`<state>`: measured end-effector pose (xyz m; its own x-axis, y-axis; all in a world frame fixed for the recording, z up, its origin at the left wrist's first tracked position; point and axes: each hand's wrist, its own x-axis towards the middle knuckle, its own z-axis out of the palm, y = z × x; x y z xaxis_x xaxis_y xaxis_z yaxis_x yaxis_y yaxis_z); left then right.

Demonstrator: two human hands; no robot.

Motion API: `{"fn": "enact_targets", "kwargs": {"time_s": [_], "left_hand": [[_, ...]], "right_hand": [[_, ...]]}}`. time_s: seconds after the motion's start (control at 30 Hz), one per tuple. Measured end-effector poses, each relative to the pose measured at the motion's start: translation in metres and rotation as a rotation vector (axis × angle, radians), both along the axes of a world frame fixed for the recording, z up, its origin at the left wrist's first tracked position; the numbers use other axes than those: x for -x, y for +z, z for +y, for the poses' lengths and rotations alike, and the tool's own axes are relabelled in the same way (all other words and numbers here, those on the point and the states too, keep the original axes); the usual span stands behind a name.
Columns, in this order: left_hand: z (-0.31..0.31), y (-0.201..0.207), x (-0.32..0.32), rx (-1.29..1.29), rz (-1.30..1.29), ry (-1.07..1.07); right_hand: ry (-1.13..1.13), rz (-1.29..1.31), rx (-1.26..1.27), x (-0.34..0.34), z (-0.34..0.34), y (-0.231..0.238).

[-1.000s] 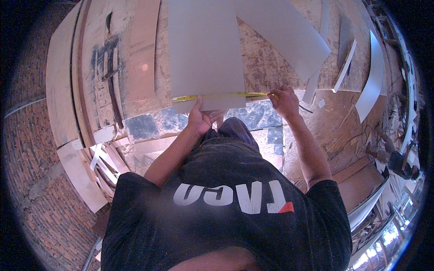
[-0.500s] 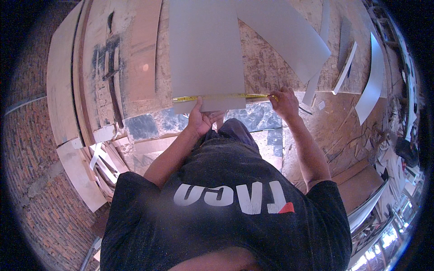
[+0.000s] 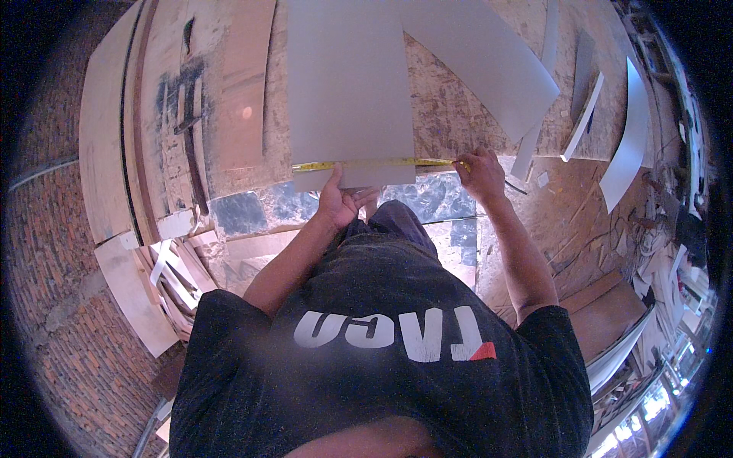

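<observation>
A long grey sheet [image 3: 347, 84] lies on the worktable, its near end sticking out over the table's front edge. Across that end runs a yellow tape measure [image 3: 382, 162], from the sheet's left edge to past its right edge. My left hand [image 3: 337, 202] is at the near edge, thumb on top by the tape and the other fingers below, so it pinches the sheet. Beyond the right edge, my right hand [image 3: 481, 175] is closed on the tape measure's right end. Its fingers hide most of what they hold there.
Another grey sheet [image 3: 489, 69] lies slantwise to the right, near narrow offcut strips [image 3: 584, 114]. A brown board [image 3: 246, 91] and a dark rod-like tool [image 3: 194, 164] lie on the left of the worktable [image 3: 450, 114]. Scrap pieces [image 3: 179, 278] lean below at left; a brick wall stands beyond.
</observation>
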<state>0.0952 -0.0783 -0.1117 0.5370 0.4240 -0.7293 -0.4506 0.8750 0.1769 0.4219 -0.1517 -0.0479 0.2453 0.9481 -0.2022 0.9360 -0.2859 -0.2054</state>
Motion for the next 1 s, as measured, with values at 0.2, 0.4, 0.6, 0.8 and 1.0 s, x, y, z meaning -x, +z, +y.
{"fn": "enact_targets", "kwargs": {"time_s": [0.2,0.4,0.6,0.8,1.0], "left_hand": [[0.0002,-0.0044,0.0020,-0.053,-0.037,-0.020],[-0.0003,-0.0054,0.0022,-0.060,-0.008,-0.028],[-0.0002,-0.0006,0.0001,-0.027,0.015,-0.014],[-0.0001,-0.0014,0.0007,-0.050,0.028,-0.024],[-0.0002,-0.0021,0.0008,-0.029,0.019,-0.029]], "right_hand": [[-0.019,0.020,-0.022,0.0013,-0.0010,0.0019],[-0.017,0.019,-0.003,0.0009,-0.0001,0.0011],[0.000,-0.003,-0.014,0.0003,0.0001,0.0003],[-0.026,0.011,-0.014,0.0020,0.0004,0.0015],[-0.017,-0.002,-0.008,0.0019,0.0003,-0.0001]]}}
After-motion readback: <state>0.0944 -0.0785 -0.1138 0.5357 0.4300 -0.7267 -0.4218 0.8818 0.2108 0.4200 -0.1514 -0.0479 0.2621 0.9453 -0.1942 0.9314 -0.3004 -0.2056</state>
